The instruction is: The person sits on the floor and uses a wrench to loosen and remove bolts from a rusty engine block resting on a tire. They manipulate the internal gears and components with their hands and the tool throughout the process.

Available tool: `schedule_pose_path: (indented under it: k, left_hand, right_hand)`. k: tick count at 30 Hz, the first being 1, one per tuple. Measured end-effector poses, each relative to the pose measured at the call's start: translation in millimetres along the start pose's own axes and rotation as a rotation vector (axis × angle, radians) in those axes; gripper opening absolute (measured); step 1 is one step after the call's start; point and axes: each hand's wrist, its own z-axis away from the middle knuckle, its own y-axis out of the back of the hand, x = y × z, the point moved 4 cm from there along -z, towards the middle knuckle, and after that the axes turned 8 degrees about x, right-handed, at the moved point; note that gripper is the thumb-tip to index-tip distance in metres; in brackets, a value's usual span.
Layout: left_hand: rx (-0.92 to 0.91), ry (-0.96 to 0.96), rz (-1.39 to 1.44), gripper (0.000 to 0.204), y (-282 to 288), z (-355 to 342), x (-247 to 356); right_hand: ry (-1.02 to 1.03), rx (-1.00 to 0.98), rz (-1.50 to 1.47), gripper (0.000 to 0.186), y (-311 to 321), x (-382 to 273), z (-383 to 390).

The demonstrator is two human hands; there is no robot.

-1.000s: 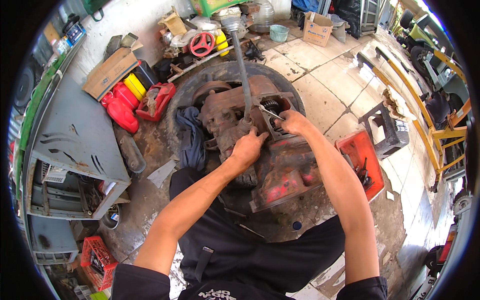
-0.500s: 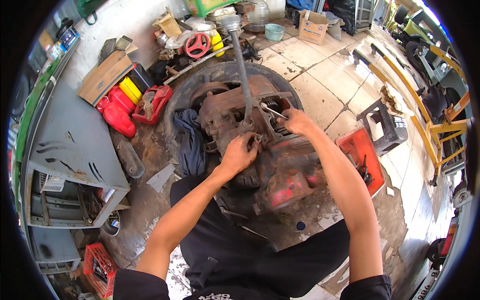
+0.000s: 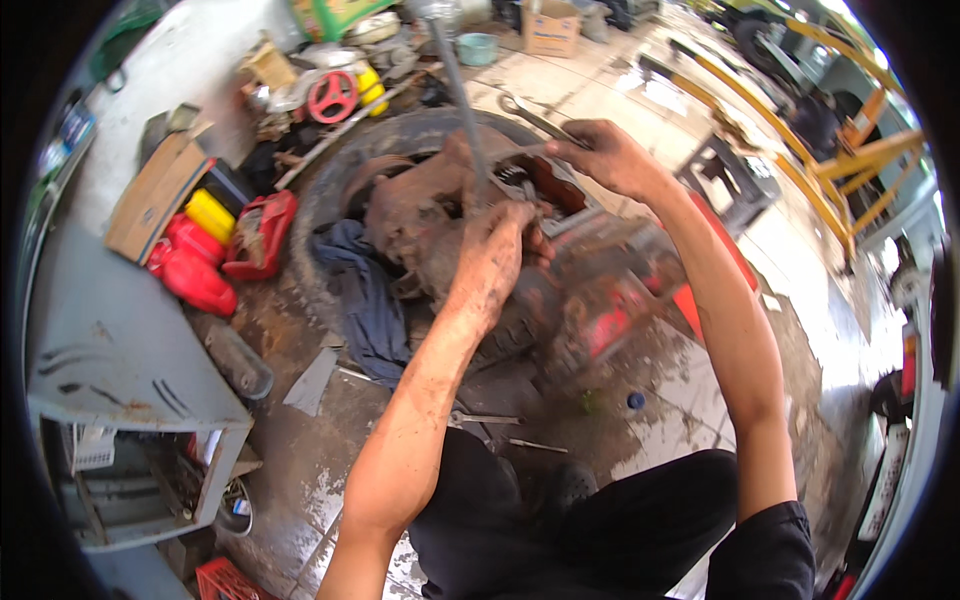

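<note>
A rusty gearbox housing [image 3: 415, 215] rests on a large tyre [image 3: 312, 205] in front of me, with gears showing in its open top. A long metal lever [image 3: 460, 95] rises from it. My right hand [image 3: 612, 158] is closed round a combination wrench [image 3: 535, 118], held above the far right side of the opening with its ring end pointing up and left. My left hand [image 3: 495, 250] is at the near left edge of the opening, beside the lever's base. Its fingers curl downward; what they grip, if anything, is hidden.
A dark blue cloth [image 3: 360, 290] hangs beside the housing. Two loose wrenches [image 3: 490, 419] lie on the floor near my legs. Left are a grey metal cabinet [image 3: 130, 340] and red containers [image 3: 195, 265]. At right stand a black crate [image 3: 730, 180] and a yellow frame [image 3: 800, 140].
My right hand has lifted the wrench up out of the opening. The left hand has moved from the lever's base to the opening's edge. The whole view has shifted.
</note>
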Motion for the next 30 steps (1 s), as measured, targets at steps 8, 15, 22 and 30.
schedule_pose_path:
  k: [8, 15, 22, 30]
  left_hand:
    - [-0.299, -0.358, -0.48, 0.038, -119, -12, 56]
    - [-0.248, -0.602, -0.892, 0.045, -172, -21, 37]
    - [-0.186, -1.044, -1.056, 0.035, -222, -5, 31]
    - [-0.159, -0.857, -1.541, 0.049, -312, -33, -27]
  right_hand:
    - [-0.511, 0.176, -0.779, 0.029, 86, -18, 103]
    - [-0.526, 0.306, -0.73, 0.04, 128, 2, 154]
    - [-0.521, 0.291, -0.93, 0.028, 141, 64, 165]
    - [-0.606, 0.271, -0.659, 0.027, 179, 154, 178]
